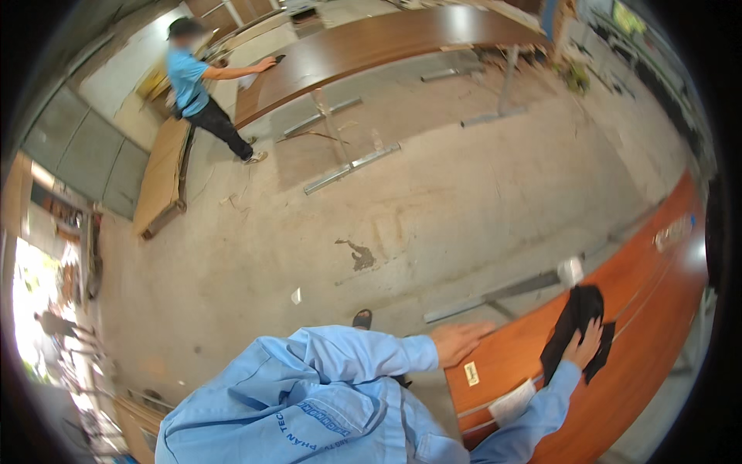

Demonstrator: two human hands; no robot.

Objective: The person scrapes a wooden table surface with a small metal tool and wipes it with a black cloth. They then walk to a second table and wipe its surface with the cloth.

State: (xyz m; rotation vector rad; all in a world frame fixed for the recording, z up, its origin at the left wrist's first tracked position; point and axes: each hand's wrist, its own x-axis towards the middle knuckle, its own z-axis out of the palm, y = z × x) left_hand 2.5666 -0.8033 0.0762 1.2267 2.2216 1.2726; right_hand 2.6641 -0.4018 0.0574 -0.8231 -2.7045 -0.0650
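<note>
A glossy reddish-brown wooden panel (645, 325) lies at my right. My right hand (585, 346) is on top of it with a bunched black cloth (568, 329) under the palm and fingers, and dark folds stick out on both sides. At the panel's near left edge rests my left hand (460, 343), its fingers stretched out and holding nothing. Beside that hand a small pale label (471, 373) sticks to the surface. A white sheet or packet (512, 402) lies between my arms, with thin pale straps or grooves running along the panel.
Across the concrete floor (309, 247), a person in a blue shirt (188, 80) leans one hand on a long dark-brown panel (371, 46) set on metal stands (352, 168). A metal leg (495, 298) and a white cup-like object (570, 271) are by my panel. A clear bottle-like object (674, 232) lies at its far end.
</note>
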